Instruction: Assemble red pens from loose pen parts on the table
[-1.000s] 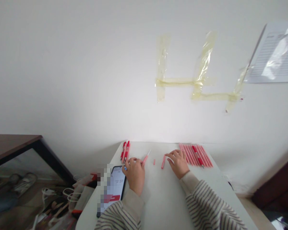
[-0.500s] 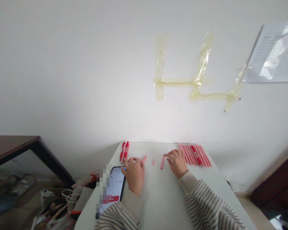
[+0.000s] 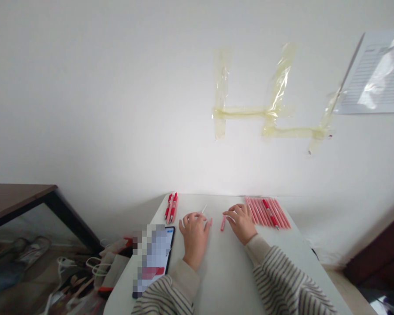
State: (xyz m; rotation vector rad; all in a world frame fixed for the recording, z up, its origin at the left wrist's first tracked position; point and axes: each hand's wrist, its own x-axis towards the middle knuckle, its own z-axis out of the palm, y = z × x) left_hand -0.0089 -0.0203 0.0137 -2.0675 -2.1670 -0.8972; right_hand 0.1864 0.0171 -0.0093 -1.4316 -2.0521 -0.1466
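Note:
My left hand [image 3: 194,236] is over the white table with its fingers spread. Its thumb side is close to a small pink cone-shaped pen tip [image 3: 210,222]; whether they touch, I cannot tell. Behind those fingers a thin white refill [image 3: 204,209] pokes out, and the pink part it belongs to is mostly hidden. My right hand [image 3: 242,224] has thumb and forefinger at the upper end of a short pink pen barrel piece [image 3: 222,224], which lies on the tabletop. Beside that hand, a row of pink pens [image 3: 258,212] includes one red pen [image 3: 270,214].
A phone [image 3: 156,258], partly blurred out, lies at the table's left edge. Several red and pink pens [image 3: 171,208] lie at the back left. The wall [image 3: 118,109] stands directly behind the table [image 3: 223,280]. Cables and bags [image 3: 95,271] clutter the floor on the left.
My left hand has shifted right, from beside the phone and the pink part with the refill to the small pen tip. The right hand stays at the barrel piece.

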